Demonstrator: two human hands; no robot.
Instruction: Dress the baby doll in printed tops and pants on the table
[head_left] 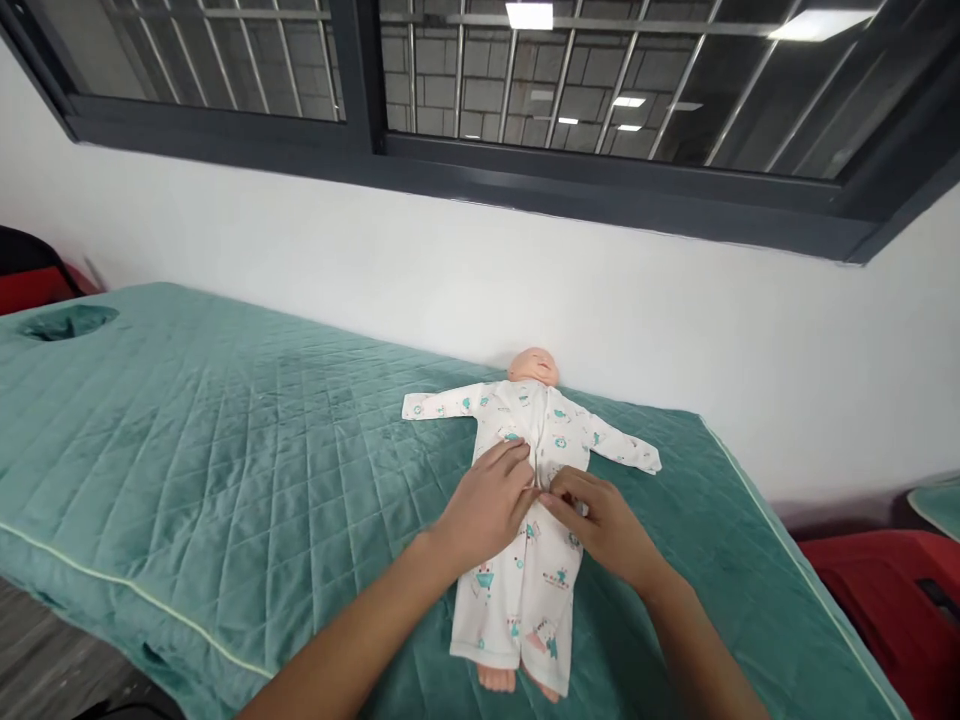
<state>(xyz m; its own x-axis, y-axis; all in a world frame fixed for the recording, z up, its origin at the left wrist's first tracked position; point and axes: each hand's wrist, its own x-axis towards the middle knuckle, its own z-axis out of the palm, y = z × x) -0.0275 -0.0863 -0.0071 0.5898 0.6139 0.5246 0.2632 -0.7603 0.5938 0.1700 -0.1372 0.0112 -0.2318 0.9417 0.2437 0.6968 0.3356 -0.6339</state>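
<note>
Fingers of both hands, left and right, pinch the romper on one doll near the bed's wall edge, open quilt leftward

White cotton baby romper, teal and orange cartoon prints. Peach plastic doll. Teal quilted bed cover, diamond stitching, pale piping. White wall, dark grey window frame, red seats.
</note>
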